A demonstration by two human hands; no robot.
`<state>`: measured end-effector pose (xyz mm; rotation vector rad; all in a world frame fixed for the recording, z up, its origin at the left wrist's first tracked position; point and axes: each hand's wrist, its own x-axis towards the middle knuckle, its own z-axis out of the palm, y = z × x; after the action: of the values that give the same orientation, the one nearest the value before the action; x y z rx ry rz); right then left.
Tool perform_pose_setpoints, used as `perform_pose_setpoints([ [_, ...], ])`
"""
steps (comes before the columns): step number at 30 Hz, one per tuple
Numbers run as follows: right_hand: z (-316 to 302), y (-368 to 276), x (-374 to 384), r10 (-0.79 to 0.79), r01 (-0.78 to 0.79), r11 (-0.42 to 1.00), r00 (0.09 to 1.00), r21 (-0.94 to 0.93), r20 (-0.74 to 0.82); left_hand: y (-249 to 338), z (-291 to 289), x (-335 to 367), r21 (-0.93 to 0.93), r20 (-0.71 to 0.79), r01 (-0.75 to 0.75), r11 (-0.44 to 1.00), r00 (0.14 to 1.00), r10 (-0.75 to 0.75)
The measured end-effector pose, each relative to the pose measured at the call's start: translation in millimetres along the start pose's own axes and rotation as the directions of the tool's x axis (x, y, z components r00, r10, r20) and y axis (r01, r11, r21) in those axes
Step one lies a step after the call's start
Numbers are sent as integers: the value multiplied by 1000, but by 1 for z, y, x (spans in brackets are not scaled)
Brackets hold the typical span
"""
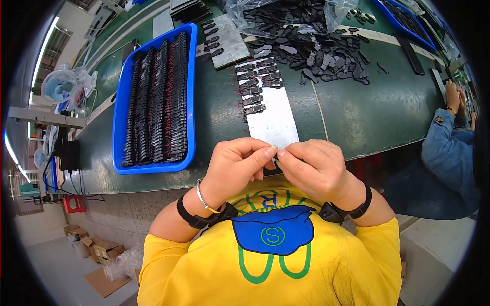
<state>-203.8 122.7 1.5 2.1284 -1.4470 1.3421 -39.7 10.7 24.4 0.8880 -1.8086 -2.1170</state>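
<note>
My left hand (236,164) and my right hand (320,167) meet at the table's front edge, thumbs and forefingers pinched together tip to tip. Whatever small thing is between them is mostly hidden by the fingers; only a dark bit shows below the fingertips. Just beyond my hands lies a pale flat plate (274,125). On its far part sit two rows of small black parts with thin red wires (252,91), the left row longer than the right.
On the left stands a blue tray (190,102) packed with rows of similar black parts. Behind the plate are a heap of flat black pieces (326,61), a second metal plate (232,46) and a clear plastic bag (247,18). A co-worker's denim sleeve (441,137) is at right.
</note>
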Motion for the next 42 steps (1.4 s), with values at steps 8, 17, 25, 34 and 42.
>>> perform_pose_setpoints([
  [8, 1, -5, 1, 99, -98, 995, 994, 16, -47, 0, 1, -6, 20, -57, -55, 998, 997, 56],
  [17, 1, -4, -1, 178, -176, 983, 983, 54, -36, -3, 3, -7, 152, -85, -146, 978, 983, 161],
  [25, -1, 0, -1, 85, -85, 996, 996, 37, -6, 2, -1, -3, 62, -55, -57, 996, 997, 60],
  [34, 1, 2, -2, 64, -67, 997, 997, 42, 49, 5, -14, 5, -166, 76, 142, 976, 988, -131],
  [42, -39, 51, 31, 415, -426, 904, 895, 38, 165, -1, -33, 3, -220, 70, 78, 972, 996, -64],
])
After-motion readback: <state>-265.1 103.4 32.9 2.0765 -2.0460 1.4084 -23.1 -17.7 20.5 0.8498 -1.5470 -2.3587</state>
